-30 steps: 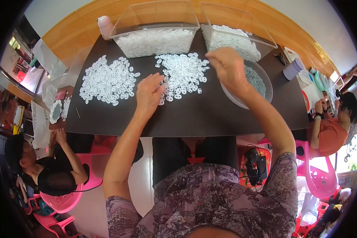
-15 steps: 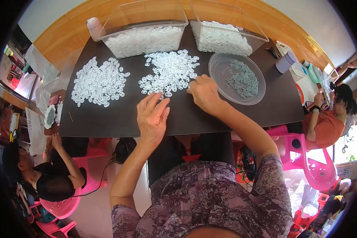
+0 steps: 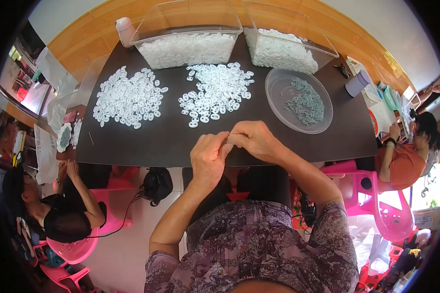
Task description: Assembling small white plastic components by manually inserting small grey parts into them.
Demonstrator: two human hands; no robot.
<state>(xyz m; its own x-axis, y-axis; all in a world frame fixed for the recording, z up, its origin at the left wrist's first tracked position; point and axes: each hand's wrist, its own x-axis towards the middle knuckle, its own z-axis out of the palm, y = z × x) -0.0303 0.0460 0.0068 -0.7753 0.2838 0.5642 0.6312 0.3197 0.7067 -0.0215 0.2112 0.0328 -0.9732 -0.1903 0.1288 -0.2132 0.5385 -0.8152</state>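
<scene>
My left hand (image 3: 210, 155) and my right hand (image 3: 255, 139) meet at the fingertips above the table's near edge, both closed in a pinch. Whatever sits between their fingers is too small and hidden to name. Just beyond them lies the middle pile (image 3: 220, 90) of small white oval plastic pieces, each with two holes. A second pile (image 3: 129, 100) of the same pieces spreads to the left. Right of the middle pile, a round clear dish (image 3: 277, 90) holds many small grey-green screw-like pieces (image 3: 307, 103).
Two clear bins (image 3: 188, 49) (image 3: 283, 49) full of white pieces stand at the back of the dark table (image 3: 181, 146). A pink bottle (image 3: 125, 31), a lilac cup (image 3: 358, 83) and pliers (image 3: 342, 71) are near its edges. People sit at left and right, near pink chairs (image 3: 396, 219).
Both hands have drawn back from the middle pile toward the table's near edge and come together. My left hand's spread fingers have closed into a pinch. The view has shifted slightly.
</scene>
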